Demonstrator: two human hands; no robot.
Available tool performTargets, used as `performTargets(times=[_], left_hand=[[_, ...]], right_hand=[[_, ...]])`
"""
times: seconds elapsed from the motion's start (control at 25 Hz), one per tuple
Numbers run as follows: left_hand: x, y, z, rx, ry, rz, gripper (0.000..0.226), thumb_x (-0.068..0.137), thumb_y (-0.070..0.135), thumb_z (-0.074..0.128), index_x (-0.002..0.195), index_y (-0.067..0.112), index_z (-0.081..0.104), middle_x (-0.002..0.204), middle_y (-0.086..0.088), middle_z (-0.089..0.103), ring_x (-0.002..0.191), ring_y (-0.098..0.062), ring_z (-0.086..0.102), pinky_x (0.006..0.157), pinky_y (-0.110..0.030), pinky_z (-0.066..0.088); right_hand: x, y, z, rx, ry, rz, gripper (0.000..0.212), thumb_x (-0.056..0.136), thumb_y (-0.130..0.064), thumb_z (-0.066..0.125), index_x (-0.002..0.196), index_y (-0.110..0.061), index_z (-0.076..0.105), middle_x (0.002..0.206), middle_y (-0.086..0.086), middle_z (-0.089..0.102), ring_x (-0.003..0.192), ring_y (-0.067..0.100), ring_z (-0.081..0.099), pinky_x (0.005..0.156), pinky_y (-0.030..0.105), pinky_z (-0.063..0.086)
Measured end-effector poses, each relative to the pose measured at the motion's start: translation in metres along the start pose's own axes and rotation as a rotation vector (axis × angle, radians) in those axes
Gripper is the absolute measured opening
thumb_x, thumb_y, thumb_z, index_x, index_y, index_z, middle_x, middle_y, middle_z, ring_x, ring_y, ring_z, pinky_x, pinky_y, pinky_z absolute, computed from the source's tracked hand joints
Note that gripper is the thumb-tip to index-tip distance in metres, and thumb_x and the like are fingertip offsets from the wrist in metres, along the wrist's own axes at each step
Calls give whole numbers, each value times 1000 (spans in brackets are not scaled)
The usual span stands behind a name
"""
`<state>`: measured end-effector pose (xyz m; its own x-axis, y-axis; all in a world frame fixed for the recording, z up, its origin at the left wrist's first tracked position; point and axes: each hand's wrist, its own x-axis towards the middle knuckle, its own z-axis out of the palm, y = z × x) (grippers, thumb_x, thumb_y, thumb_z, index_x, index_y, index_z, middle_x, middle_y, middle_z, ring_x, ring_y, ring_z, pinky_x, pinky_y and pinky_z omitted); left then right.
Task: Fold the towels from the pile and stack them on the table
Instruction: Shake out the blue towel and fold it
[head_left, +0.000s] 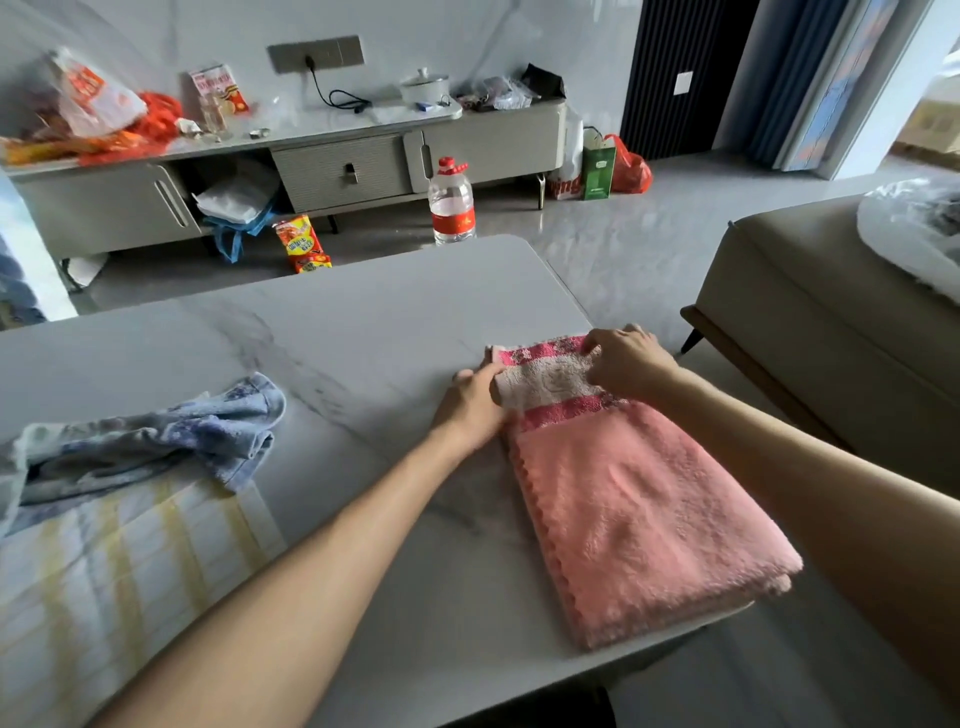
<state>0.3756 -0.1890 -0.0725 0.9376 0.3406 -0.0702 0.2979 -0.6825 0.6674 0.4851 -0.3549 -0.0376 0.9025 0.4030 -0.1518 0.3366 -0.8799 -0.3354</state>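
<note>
Folded towels (649, 514) R on table (363, 312); towel pile (130, 493) L.

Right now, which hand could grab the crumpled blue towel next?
Probably the left hand: it holds the left edge of the pink towel, nearer the blue towel. The right hand, at its far end, is farther off.
</note>
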Motion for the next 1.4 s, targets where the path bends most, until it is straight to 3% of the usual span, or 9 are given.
performTargets(times=[0.16,0.28,0.36,0.6,0.8,0.96,1.16,1.28,1.4], left_hand=[[-45,-20,-51,-52,22,-73,42,83,24,71,124,18,62,120,-4,66,114,-20,60,85,-22,41],[-100,-57,-109,-194,89,-108,10,85,19,68,94,23,71,72,3,69,68,-17,66,70,-28,49],[-138,-90,-148,-244,157,-139,16,86,12,65,80,26,67,58,3,62,55,-18,60,61,-27,47],[-228,-232,-235,54,575,-442,22,78,20,68,100,23,69,96,-5,71,94,-30,67,77,-35,53],[-273,-339,-273,470,491,-680,79,66,58,77,129,16,53,127,-14,56,113,-38,55,89,-46,50],[-279,-370,-285,600,603,-609,27,80,32,70,101,16,68,108,-14,67,98,-37,63,72,-38,48],[-255,-340,-316,353,880,-730,20,93,22,54,109,11,58,105,-27,65,94,-47,61,68,-39,36],[-240,-293,-360,119,1014,-644,21,95,20,51,112,9,57,111,-25,64,101,-45,59,72,-39,38],[-235,-234,-390,-158,1167,-486,23,93,22,52,110,10,60,113,-18,66,105,-38,60,81,-38,45]], right_hand=[[-41,-61,2,50,17,-249,36,87,-18,58,121,-25,62,124,8,58,121,25,51,100,30,38],[-89,-127,11,98,-39,-420,31,90,-17,58,120,-20,64,122,9,59,120,25,52,103,29,32],[-115,-168,28,94,-74,-504,30,90,-17,59,119,-19,65,122,8,59,118,24,54,102,27,28],[-140,-271,99,97,-170,-668,34,88,-12,61,121,-19,64,129,10,56,121,25,51,98,27,36],[-98,-333,154,-97,-55,-717,28,93,-19,50,118,-19,64,132,12,45,129,35,37,105,41,36],[-53,-357,184,-120,-84,-632,29,96,-26,45,100,-15,71,118,12,61,111,30,55,88,31,43],[-49,-379,174,89,39,-676,28,97,-18,53,116,-2,65,133,15,55,127,30,48,102,38,43],[-70,-396,126,322,2,-755,53,87,-13,67,137,-7,48,147,14,34,126,33,43,99,42,49],[-103,-400,67,524,127,-830,54,87,-11,65,138,-8,47,145,9,34,118,24,45,93,34,52]])
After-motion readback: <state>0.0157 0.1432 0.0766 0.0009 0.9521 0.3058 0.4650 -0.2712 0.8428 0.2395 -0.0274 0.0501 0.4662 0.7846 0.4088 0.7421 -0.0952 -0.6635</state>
